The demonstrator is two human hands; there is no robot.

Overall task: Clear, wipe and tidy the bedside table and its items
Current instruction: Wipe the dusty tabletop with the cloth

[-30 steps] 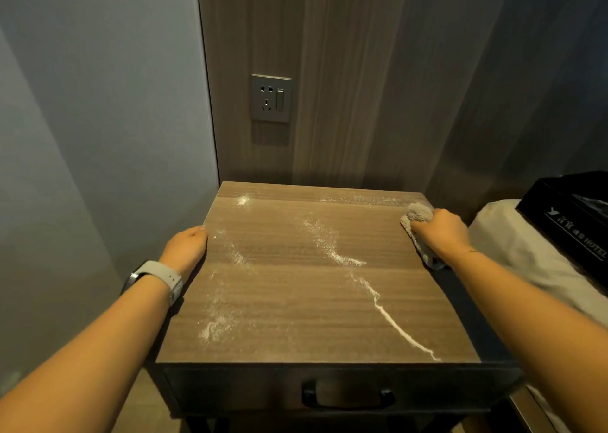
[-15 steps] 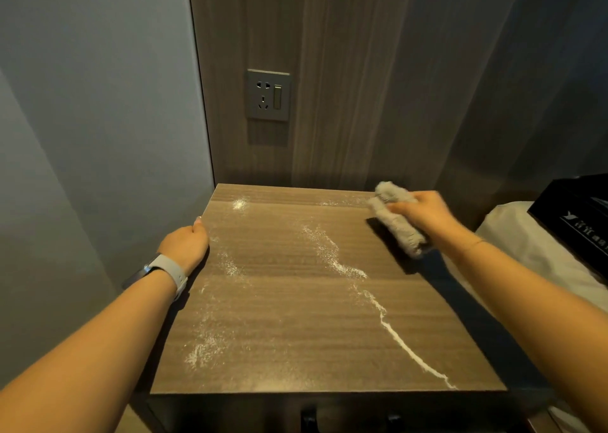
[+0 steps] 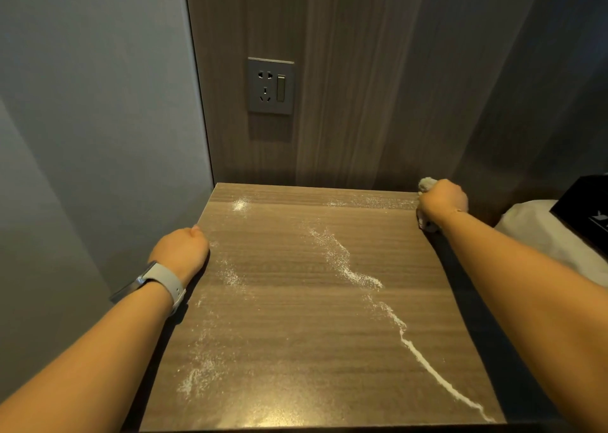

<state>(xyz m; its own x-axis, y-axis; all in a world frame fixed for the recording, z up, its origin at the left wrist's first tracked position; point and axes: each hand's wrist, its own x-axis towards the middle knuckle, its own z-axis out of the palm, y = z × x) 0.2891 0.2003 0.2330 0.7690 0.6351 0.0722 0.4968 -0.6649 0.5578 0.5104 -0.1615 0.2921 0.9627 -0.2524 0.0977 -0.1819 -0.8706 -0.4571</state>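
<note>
I have a single wide-angle view, worn on the person's head, looking forward and steeply down onto the counter [image 3: 296,301], which fills the lower middle of the frame with its near edge cut off at the bottom. It faces the wood-panelled wall [image 3: 345,87] with the socket plate [image 3: 270,86] straight ahead, and sits close enough that both forearms run in from the bottom corners. With only this camera, no second view overlaps it; straight lines bow toward the edges.
</note>
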